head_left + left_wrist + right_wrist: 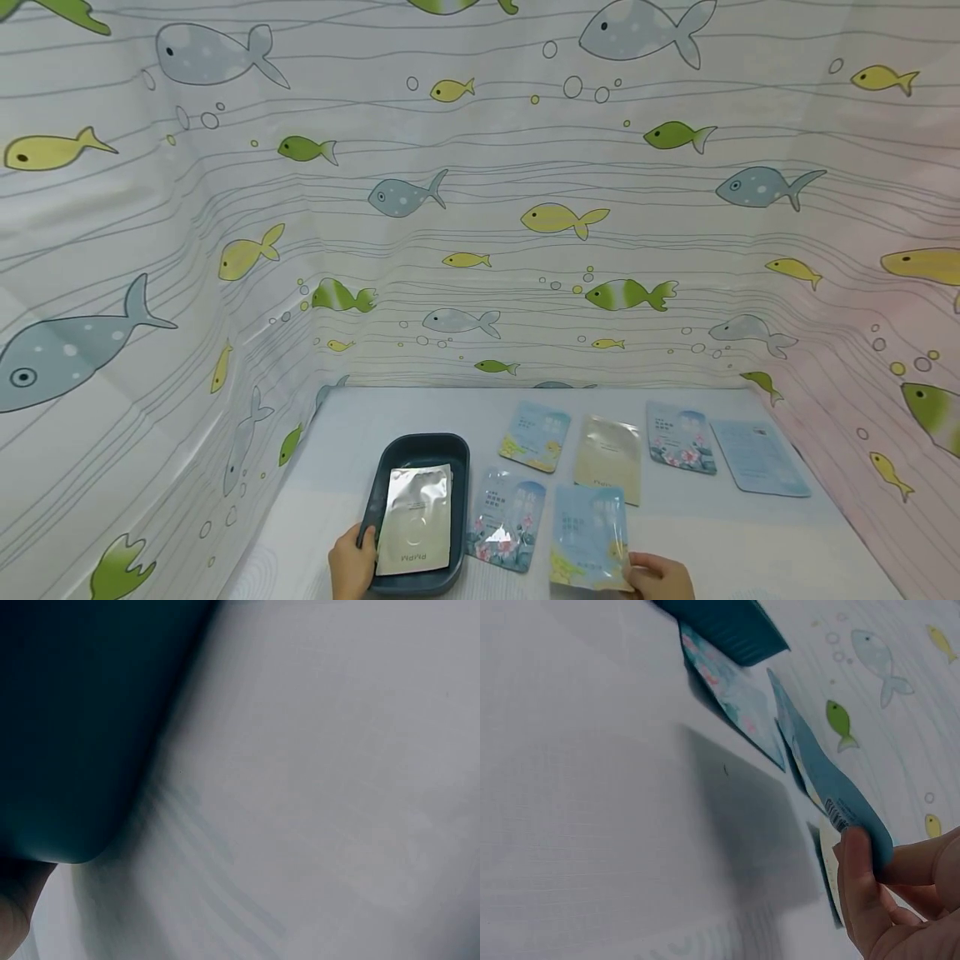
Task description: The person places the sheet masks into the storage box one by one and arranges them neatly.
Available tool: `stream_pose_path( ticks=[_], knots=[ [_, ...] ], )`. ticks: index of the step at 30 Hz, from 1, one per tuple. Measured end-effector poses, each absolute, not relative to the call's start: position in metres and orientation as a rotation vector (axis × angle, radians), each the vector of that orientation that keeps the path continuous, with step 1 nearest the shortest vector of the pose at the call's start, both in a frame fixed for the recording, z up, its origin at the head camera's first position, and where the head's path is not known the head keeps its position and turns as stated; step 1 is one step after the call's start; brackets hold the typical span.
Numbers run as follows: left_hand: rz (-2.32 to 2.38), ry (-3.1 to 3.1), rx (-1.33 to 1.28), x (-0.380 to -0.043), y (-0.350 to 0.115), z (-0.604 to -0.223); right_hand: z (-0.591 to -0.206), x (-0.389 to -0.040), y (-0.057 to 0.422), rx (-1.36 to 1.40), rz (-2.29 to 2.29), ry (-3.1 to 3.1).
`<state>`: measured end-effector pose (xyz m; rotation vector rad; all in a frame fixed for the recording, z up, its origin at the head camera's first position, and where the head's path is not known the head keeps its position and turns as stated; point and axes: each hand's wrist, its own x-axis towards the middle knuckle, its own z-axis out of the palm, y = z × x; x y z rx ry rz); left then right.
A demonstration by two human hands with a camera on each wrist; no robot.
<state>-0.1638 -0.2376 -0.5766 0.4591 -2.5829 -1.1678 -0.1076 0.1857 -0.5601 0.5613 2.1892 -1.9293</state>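
Your left hand [352, 560]: curled at the near left side of a dark blue tray [423, 450], thumb over the rim, most other fingers hidden. Inside the tray: one pale gold sachet [415, 525], lettered PMPM near its lower edge. Your right hand [658, 577]: thumb and fingers pinched together on the lower right edge of a blue-and-yellow sachet [588, 533], its held end raised above the white tabletop [337, 450], as the right wrist view showed. Between tray and held sachet: one flower-printed sachet [506, 521], lying flat. Farther back, left to right, you had a second blue-and-yellow sachet [535, 436], a second pale gold sachet [609, 458], a second flower-printed sachet [681, 437] and a plain light blue sachet [761, 457]. Behind and at both sides: a fish-patterned sheet [510, 275], in green, yellow and grey-blue.
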Motion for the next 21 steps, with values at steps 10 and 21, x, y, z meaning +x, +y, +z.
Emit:
stream_pose_path(
  ticks=[10,21],
  knots=[
    [-1.209,-2.585,0.464,-0.165,-0.237,-0.577,-0.548,-0.119,0.176,0.547,-1.945,2.218],
    [-1.178,-2.601,0.456,-0.165,-0.239,-0.577,-0.534,-0.128,0.161,0.411,-2.023,2.27]
  ],
)
